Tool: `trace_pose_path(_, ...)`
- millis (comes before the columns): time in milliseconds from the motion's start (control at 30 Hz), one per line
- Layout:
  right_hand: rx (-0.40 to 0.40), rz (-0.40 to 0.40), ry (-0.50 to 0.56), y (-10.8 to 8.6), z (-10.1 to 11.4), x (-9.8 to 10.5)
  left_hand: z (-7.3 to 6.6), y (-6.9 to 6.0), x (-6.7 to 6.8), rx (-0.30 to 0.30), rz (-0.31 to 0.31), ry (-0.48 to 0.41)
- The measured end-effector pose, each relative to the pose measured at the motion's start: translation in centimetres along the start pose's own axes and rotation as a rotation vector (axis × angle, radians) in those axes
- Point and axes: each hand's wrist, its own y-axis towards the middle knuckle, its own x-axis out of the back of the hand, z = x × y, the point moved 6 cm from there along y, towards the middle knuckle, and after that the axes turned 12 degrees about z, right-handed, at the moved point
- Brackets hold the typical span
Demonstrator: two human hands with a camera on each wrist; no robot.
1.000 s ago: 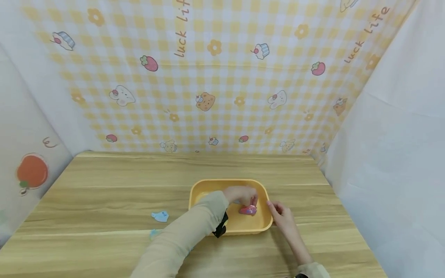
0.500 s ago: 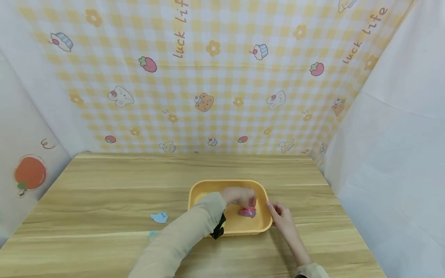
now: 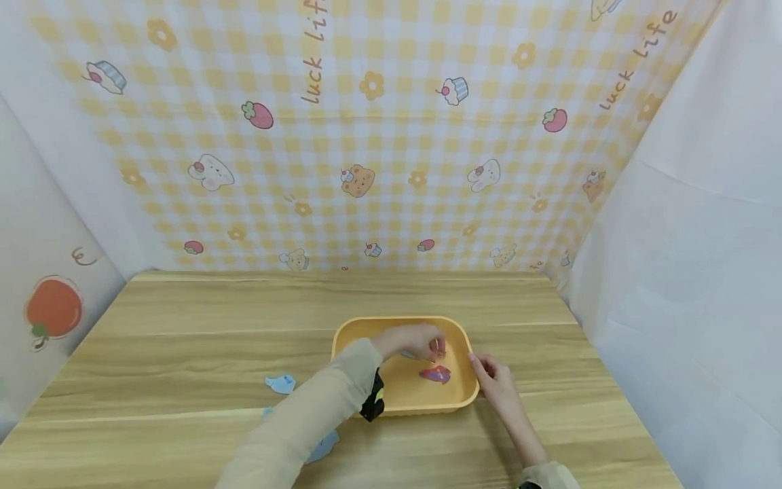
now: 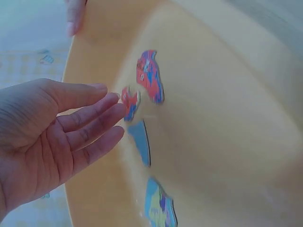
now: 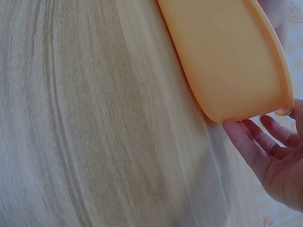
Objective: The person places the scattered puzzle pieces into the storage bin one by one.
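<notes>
My left hand (image 3: 421,341) is inside a yellow plastic bin (image 3: 394,406), its fingers loosely extended with nothing held. In the left wrist view, its fingertips (image 4: 124,111) are close to a small red puzzle piece (image 4: 130,102). Beside that lies a larger red and purple puzzle piece (image 3: 436,374). A plain blue puzzle piece (image 4: 140,142) and a blue and yellow puzzle piece (image 4: 158,204) also lie in the bin. At the bin's right end, my right hand (image 3: 497,380) holds the rim, with the thumb over the edge and the fingers against the outer wall.
Left of the bin, a light blue puzzle piece (image 3: 280,384) lies on the wooden table (image 3: 183,339). Another blue piece (image 3: 324,447) shows partly under the left sleeve. A checked cloth (image 3: 391,149) hangs behind the table.
My left hand has drawn back up and left from the red and purple puzzle piece, which stays in the bin. The right hand keeps its place at the rim.
</notes>
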Motion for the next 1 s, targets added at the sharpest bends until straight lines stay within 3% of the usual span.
trace_pose_path(400, 0.017, -0.002, -0.020, -0.1, 0.1, -0.1, 2.1, -5.3, 1.4, -0.055, -0.097, -0.038)
trace_pose_path(633, 0.016, -0.005, -0.030, -0.1, -0.1, 0.0, 4.0, -8.4, 1.5, -0.095, -0.215, -0.082)
trace_pose_path(833, 0.014, 0.013, -0.022, -0.1, -0.1, -0.1, 6.1, -11.3, 1.8, -0.067, -0.359, -0.134)
trace_pose_path(1000, 0.016, 0.010, -0.038, -0.2, 0.2, 0.0, 8.0, -13.5, 1.9, -0.019, -0.420, -0.153)
